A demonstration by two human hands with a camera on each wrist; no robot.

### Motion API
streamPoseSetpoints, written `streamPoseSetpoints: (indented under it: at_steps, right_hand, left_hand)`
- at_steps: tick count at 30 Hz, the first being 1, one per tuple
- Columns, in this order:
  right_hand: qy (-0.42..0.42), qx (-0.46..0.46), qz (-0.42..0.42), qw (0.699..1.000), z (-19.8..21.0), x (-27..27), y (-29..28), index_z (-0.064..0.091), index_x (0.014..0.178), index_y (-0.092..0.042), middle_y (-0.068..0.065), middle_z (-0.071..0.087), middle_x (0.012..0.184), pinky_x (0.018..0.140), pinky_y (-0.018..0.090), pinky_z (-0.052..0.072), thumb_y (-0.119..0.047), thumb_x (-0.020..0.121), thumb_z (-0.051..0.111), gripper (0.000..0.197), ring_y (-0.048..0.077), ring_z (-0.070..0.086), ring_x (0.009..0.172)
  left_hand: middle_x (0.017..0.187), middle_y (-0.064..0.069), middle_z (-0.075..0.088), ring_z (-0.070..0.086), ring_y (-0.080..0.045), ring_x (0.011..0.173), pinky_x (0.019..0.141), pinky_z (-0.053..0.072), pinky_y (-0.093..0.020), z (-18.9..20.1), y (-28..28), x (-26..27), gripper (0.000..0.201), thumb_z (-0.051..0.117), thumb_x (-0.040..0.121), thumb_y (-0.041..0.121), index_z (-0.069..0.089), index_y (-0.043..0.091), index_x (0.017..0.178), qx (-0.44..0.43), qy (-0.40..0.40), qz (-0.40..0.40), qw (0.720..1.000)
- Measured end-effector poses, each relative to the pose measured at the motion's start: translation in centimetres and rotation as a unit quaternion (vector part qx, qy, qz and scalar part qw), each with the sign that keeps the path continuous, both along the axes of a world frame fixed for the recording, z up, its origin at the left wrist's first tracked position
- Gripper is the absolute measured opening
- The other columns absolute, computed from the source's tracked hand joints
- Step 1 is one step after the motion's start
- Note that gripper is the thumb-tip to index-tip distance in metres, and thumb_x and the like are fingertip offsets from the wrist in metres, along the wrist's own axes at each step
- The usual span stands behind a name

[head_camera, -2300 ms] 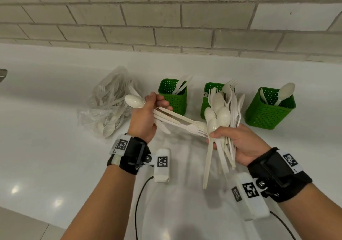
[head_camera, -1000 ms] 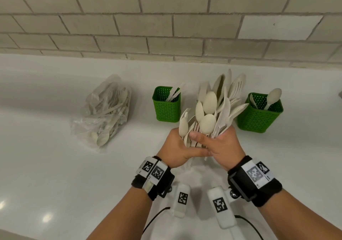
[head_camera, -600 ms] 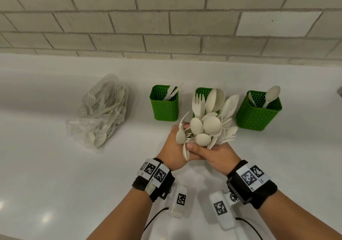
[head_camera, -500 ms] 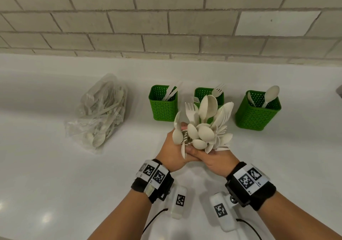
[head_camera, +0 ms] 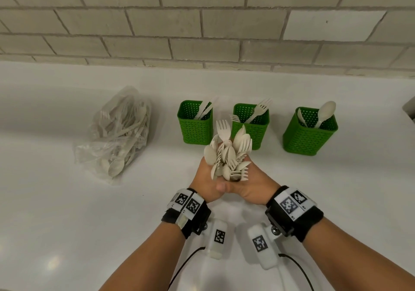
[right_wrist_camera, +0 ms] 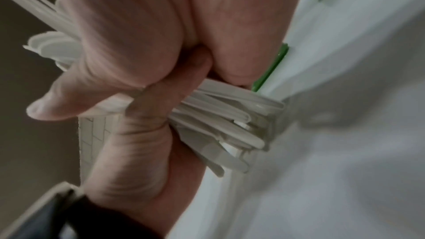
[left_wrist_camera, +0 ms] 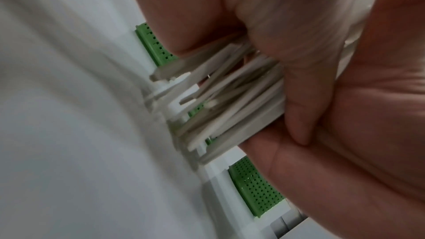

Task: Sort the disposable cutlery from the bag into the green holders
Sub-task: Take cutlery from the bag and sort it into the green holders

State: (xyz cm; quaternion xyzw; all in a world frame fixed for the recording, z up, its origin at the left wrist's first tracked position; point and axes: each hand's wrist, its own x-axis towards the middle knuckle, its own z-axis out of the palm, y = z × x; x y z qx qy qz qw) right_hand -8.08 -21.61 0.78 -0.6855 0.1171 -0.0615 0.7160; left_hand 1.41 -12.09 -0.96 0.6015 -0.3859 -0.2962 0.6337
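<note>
On the white counter (head_camera: 56,201), from left to right:

1. Bag (head_camera: 116,131). Clear plastic, lying on its side well left of the holders. It contains pale forks and spoons. No print is legible on it.

2. Left holder (head_camera: 195,131). Green, perforated, upright. Two pale pieces lean in it; their type cannot be told.

3. Left hand (head_camera: 207,184). Fingers curled and clamped on the bundle (head_camera: 229,156) from the left. The left wrist view shows the handle ends (left_wrist_camera: 220,108) projecting below the hand toward the counter.

4. Bundle. Mixed forks and spoons, heads up, held upright between both hands, in front of the left and middle holders and above the counter. One fork (head_camera: 224,131) stands taller than the rest.

5. Middle holder (head_camera: 258,133). Green, upright, partly hidden by the bundle. It contains forks, tines up.

6. Right hand (head_camera: 253,187). Fingers curled and clamped on the bundle from the right, touching the left hand. In the right wrist view the handle ends (right_wrist_camera: 230,130) fan out below the hand.

7. Right holder (head_camera: 310,138). Green, tilted in the wide-angle view, apart from the hands. It contains spoons, bowls up.

Markings: each wrist carries a black band (head_camera: 197,216) with white tags bearing black square code patterns. Small characters beside the codes are too small to read. The white camera modules (head_camera: 217,239) below the wrists carry similar codes.

A pale brick wall (head_camera: 202,21) runs behind the counter.
</note>
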Motion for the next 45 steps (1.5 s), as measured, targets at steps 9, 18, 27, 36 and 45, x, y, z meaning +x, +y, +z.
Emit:
streamPoseSetpoints:
  at_steps: [9,18,27,36,45]
  right_hand:
    - [0.045,-0.149,0.047,0.987,2.2,-1.5,-0.1,0.013,0.152,-0.029,-0.027,0.029,0.150,0.115,0.020,0.027,-0.042,0.077,0.075,0.099,-0.014,0.026,0.136]
    - [0.014,-0.250,-0.014,0.968,0.9,-0.2,3.7,-0.012,0.152,-0.028,-0.012,0.010,0.159,0.117,0.033,0.029,-0.049,0.091,0.049,0.089,0.002,0.018,0.145]
    - [-0.072,-0.383,-0.080,0.917,4.4,0.6,2.0,-0.011,0.152,-0.029,-0.003,-0.012,0.163,0.119,0.022,0.001,-0.055,0.094,0.041,0.083,0.004,-0.012,0.148]
    - [0.027,-0.530,-0.110,0.840,1.1,0.2,2.4,-0.014,0.153,-0.028,-0.002,-0.013,0.163,0.120,0.052,0.007,-0.057,0.098,0.007,0.066,0.016,-0.013,0.149]
    - [0.108,-0.630,-0.111,0.761,2.3,1.1,3.1,0.023,0.153,-0.012,0.013,0.006,0.162,0.117,0.057,0.013,-0.046,0.098,0.021,0.064,0.034,0.004,0.149]
  left_hand:
    - [0.079,-0.006,0.071,0.069,-0.021,0.079,0.073,0.056,-0.033,1.4,1.1,1.6,0.030,0.074,0.068,-0.007,0.071,0.008,0.093,-0.050,0.259,0.014,0.964]
    - [0.076,-0.002,0.068,0.066,-0.014,0.069,0.072,0.057,-0.029,0.8,1.1,0.9,0.051,0.090,0.050,0.012,0.071,0.008,0.097,-0.158,0.508,-0.068,0.844]
    - [0.099,-0.009,0.073,0.071,-0.022,0.094,0.081,0.058,-0.037,0.3,1.7,-0.1,0.053,0.088,0.061,0.013,0.073,0.016,0.111,-0.114,0.417,-0.114,0.894]
    - [0.104,-0.018,0.067,0.067,-0.031,0.097,0.090,0.054,-0.047,-0.2,2.1,0.3,0.065,0.094,0.048,0.016,0.073,0.006,0.108,-0.093,0.486,-0.095,0.864]
    - [0.110,-0.018,0.068,0.067,-0.028,0.103,0.098,0.049,-0.041,0.2,1.2,0.9,0.068,0.088,0.054,0.012,0.066,0.000,0.117,-0.100,0.511,-0.050,0.852]
